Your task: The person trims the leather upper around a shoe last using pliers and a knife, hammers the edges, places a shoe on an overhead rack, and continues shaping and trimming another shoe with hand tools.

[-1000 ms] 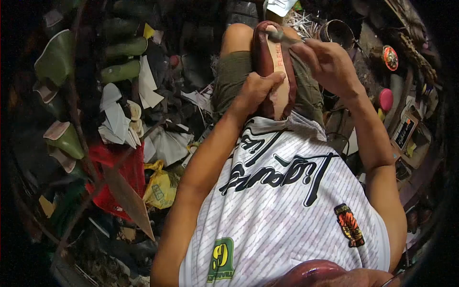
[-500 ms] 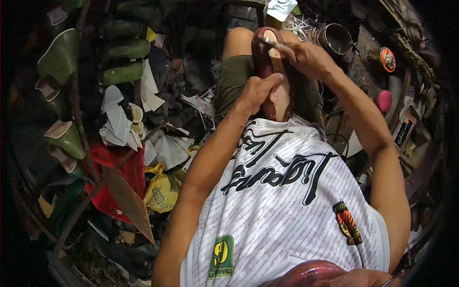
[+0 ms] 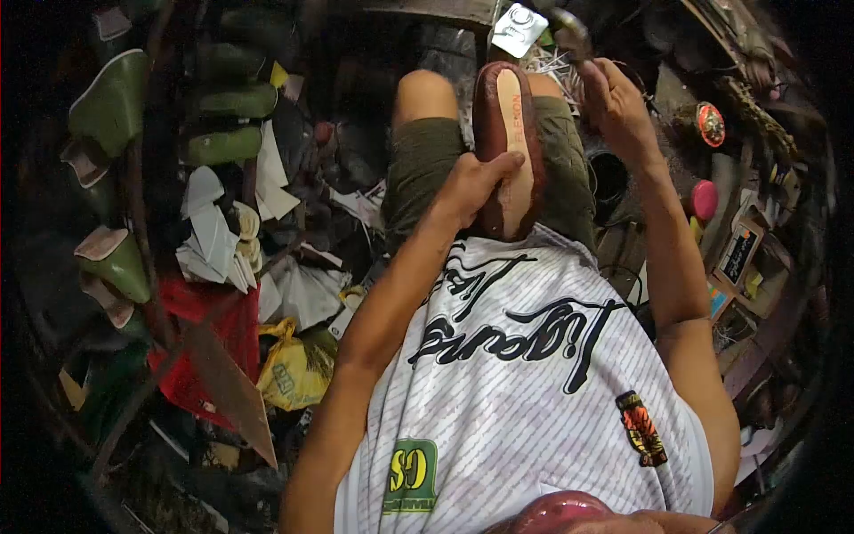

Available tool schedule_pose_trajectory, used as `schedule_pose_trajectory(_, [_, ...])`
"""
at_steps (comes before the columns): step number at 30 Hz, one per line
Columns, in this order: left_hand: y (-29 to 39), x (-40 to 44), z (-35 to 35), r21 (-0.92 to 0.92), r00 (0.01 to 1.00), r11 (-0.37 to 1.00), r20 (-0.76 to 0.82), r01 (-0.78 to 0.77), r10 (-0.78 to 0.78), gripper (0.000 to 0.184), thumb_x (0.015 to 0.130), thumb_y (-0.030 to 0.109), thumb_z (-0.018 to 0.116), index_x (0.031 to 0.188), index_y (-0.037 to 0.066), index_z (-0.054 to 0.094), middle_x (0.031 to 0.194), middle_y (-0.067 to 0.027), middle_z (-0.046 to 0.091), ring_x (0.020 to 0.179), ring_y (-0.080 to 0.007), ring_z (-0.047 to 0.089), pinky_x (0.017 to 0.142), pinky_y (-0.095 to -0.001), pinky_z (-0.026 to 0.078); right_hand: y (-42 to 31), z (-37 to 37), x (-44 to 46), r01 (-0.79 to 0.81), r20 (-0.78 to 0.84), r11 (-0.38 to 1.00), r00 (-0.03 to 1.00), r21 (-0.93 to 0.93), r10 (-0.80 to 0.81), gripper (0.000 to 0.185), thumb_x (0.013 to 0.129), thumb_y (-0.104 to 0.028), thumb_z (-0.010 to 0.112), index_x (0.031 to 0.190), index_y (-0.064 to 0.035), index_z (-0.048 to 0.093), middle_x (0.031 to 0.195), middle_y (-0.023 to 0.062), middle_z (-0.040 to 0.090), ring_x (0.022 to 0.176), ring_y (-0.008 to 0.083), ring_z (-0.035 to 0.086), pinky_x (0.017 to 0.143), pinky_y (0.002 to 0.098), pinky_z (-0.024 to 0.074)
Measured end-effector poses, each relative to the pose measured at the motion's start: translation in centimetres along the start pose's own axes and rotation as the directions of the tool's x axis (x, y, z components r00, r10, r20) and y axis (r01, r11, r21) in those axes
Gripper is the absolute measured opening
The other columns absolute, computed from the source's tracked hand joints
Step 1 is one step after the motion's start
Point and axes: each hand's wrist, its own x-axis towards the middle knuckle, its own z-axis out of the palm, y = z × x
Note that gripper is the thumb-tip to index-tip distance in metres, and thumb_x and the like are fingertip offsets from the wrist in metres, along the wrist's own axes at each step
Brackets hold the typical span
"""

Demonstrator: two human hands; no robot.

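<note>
A dark red-brown shoe lies bottom up along my lap, its toe pointing away from me. Its pale bottom board carries red lettering, and the leather is turned in around the edge. My left hand is closed around the shoe's left side, thumb pressed on the board. Raised to the right of the toe, my right hand is wrapped around what looks like a hammer. Its metal head is slightly blurred and stands apart from the shoe.
To the left are green curved pieces, white scraps, a red cloth or bag and a yellow plastic bag. At right are a pink round lid, a round red-and-white tin and a small black-labelled box.
My right hand has lifted away from the toe, up and to the right, with the hammer. The shoe's board is now more exposed. My left hand keeps its hold, slightly lower.
</note>
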Motion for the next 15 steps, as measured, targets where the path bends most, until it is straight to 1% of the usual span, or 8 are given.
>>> schedule_pose_trajectory(3, [1.8, -0.7, 0.8, 0.103, 0.996, 0.992, -0.038, -0.072, 0.077, 0.045, 0.078, 0.031, 0.073, 0.104, -0.004, 0.060, 0.093, -0.0113, 0.065, 0.081, -0.0191, 0.063, 0.075, -0.0304, 0.050, 2.2, -1.6, 1.9, -0.117, 0.006, 0.988, 0.993, 0.097, 0.117, 0.053, 0.088, -0.054, 0.056, 0.090, -0.0007, 0.057, 0.072, 0.0146, 0.062, 0.066, 0.0252, 0.065, 0.057, 0.0355, 0.0491])
schedule_pose_trajectory(5, [4.8, -2.5, 1.0, 0.577, 0.885, 0.711, 0.043, -0.401, 0.464, 0.061, 0.072, 0.030, 0.077, 0.116, -0.006, 0.054, 0.104, -0.0149, 0.063, 0.094, -0.0229, 0.061, 0.084, -0.0330, 0.049, 1.7, -1.8, 1.7, -0.440, 0.255, 0.654, 0.896, 0.615, 0.362, 0.058, 0.085, -0.060, 0.057, 0.090, -0.0016, 0.058, 0.076, 0.0121, 0.064, 0.070, 0.0212, 0.065, 0.062, 0.0327, 0.0528])
schedule_pose_trajectory(7, [6.8, -3.0, 0.6, 0.751, 0.894, 0.585, 0.016, -0.306, 0.448, 0.075, 0.066, 0.026, 0.078, 0.126, -0.004, 0.045, 0.113, -0.0183, 0.061, 0.104, -0.0286, 0.059, 0.092, -0.0360, 0.047, 2.2, -1.7, 1.3, -0.476, 0.369, 0.600, 0.879, 0.642, 0.302, 0.061, 0.083, -0.060, 0.060, 0.098, -0.0004, 0.059, 0.084, 0.0108, 0.065, 0.074, 0.0203, 0.066, 0.065, 0.0301, 0.0551])
schedule_pose_trajectory(9, [9.4, -4.6, 1.0, 0.911, 0.867, 0.247, 0.189, -0.330, 0.461, 0.085, 0.061, 0.023, 0.080, 0.132, -0.003, 0.039, 0.120, -0.0214, 0.057, 0.109, -0.0331, 0.057, 0.097, -0.0373, 0.045, 0.4, -0.9, -0.1, -0.556, 0.507, 0.375, 0.831, 0.742, 0.229, 0.062, 0.082, -0.055, 0.063, 0.109, 0.0011, 0.058, 0.092, 0.0115, 0.065, 0.078, 0.0209, 0.066, 0.066, 0.0297, 0.0550])
schedule_pose_trajectory(11, [9.3, -4.7, 0.1, 0.938, 0.787, 0.065, 0.247, -0.341, 0.565, 0.088, 0.061, 0.018, 0.078, 0.135, -0.001, 0.036, 0.125, -0.0228, 0.053, 0.112, -0.0367, 0.055, 0.099, -0.0409, 0.044, -0.4, -0.5, -1.4, -0.451, 0.550, 0.520, 0.834, 0.725, -0.044, 0.056, 0.079, -0.037, 0.069, 0.116, 0.0024, 0.055, 0.103, 0.0107, 0.062, 0.091, 0.0159, 0.061, 0.082, 0.0283, 0.0490])
schedule_pose_trajectory(13, [9.7, -5.8, -0.9, 0.899, 0.606, -0.314, 0.437, -0.304, 0.665, 0.088, 0.064, 0.018, 0.076, 0.137, -0.002, 0.032, 0.131, -0.0208, 0.047, 0.121, -0.0347, 0.048, 0.102, -0.0417, 0.040, -1.1, 0.9, -3.1, -0.317, 0.382, 0.483, 0.923, 0.816, -0.041, 0.055, 0.075, -0.034, 0.074, 0.113, 0.0012, 0.057, 0.098, 0.0095, 0.063, 0.083, 0.0167, 0.062, 0.076, 0.0273, 0.0505])
schedule_pose_trajectory(14, [9.0, -6.4, -1.0, 0.903, 0.611, -0.315, 0.429, -0.292, 0.665, 0.088, 0.064, 0.018, 0.076, 0.137, -0.002, 0.032, 0.131, -0.0208, 0.047, 0.121, -0.0347, 0.048, 0.102, -0.0417, 0.040, -2.0, 0.7, -4.0, -0.276, 0.320, 0.449, 0.947, 0.850, -0.023, 0.045, 0.074, -0.026, 0.076, 0.106, -0.0013, 0.055, 0.092, 0.0070, 0.060, 0.080, 0.0142, 0.060, 0.071, 0.0242, 0.0488])
schedule_pose_trajectory(15, [7.9, -6.9, -0.9, 0.951, 0.434, -0.147, 0.257, -0.272, 0.863, 0.084, 0.069, 0.020, 0.075, 0.138, -0.001, 0.032, 0.133, -0.0191, 0.047, 0.124, -0.0327, 0.046, 0.103, -0.0413, 0.039, -1.9, 1.1, -4.7, -0.275, 0.322, 0.443, 0.946, 0.853, -0.033, 0.045, 0.074, -0.026, 0.076, 0.106, -0.0013, 0.055, 0.092, 0.0070, 0.060, 0.080, 0.0142, 0.060, 0.071, 0.0242, 0.0488])
